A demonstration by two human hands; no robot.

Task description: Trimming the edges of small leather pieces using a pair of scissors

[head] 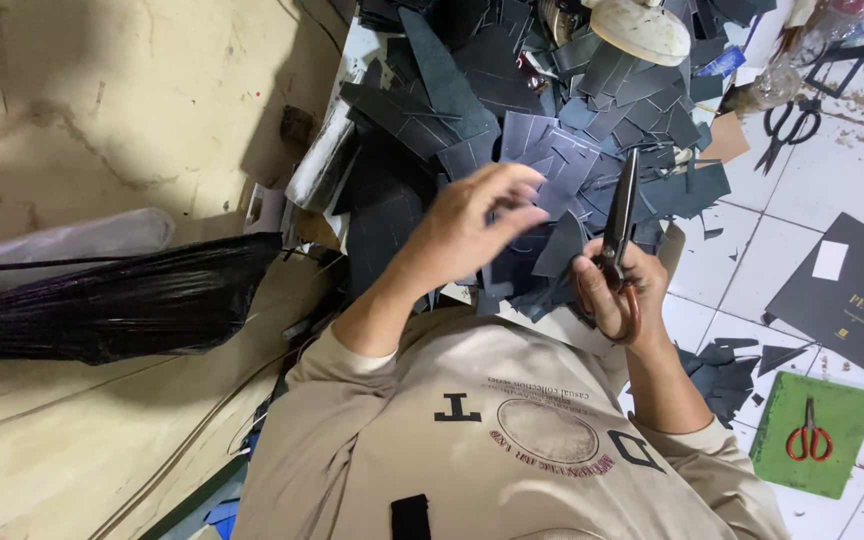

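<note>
A big heap of dark grey cut sheet pieces (512, 130) covers the desk (352, 50) in front of me, spilling toward my chest. They look thin, light and flexible, likely sliding easily over one another, so pinching one by a free edge seems best. My left hand (467, 225) hovers over the near side of the heap, fingers loosely curled, holding nothing I can make out. My right hand (617, 290) grips large shears (620, 215) by the handles, blades pointing away, just right of the pile.

Matt dark offcuts (542, 170) (metal shears (620, 205))
</note>
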